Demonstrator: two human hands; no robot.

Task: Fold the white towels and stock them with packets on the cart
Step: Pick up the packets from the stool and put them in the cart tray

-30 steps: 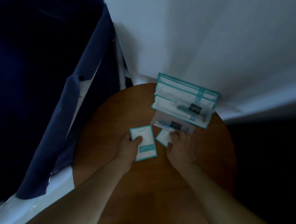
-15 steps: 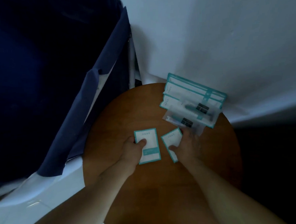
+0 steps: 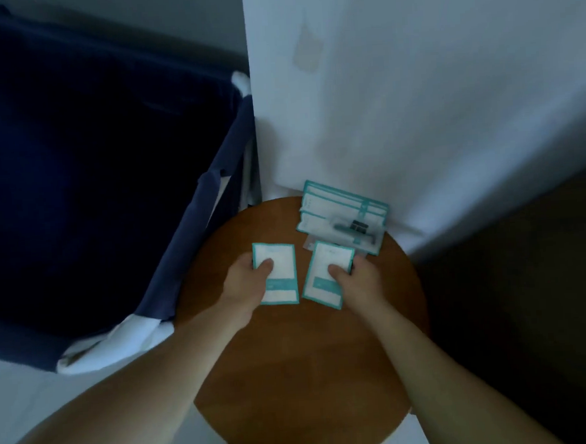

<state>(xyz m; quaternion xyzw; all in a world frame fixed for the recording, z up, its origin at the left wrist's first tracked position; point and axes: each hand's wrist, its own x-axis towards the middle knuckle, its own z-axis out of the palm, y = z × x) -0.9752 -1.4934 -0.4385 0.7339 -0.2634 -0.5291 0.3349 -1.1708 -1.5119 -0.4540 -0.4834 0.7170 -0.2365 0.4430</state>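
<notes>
Beside the table, on the left, stands a navy fabric bin. Its inside is too dark to tell what it holds, and a white cloth hangs at its near corner. The left hand grips the left packet, thumb on top. The right hand grips the right packet the same way. Both packets are side by side, apart, over the round wooden table. Behind them a pile of long packets lies near the white wall.

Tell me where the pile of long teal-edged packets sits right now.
In the head view, the pile of long packets lies at the round wooden table's far right edge, just beyond the packet the right hand holds.
</notes>
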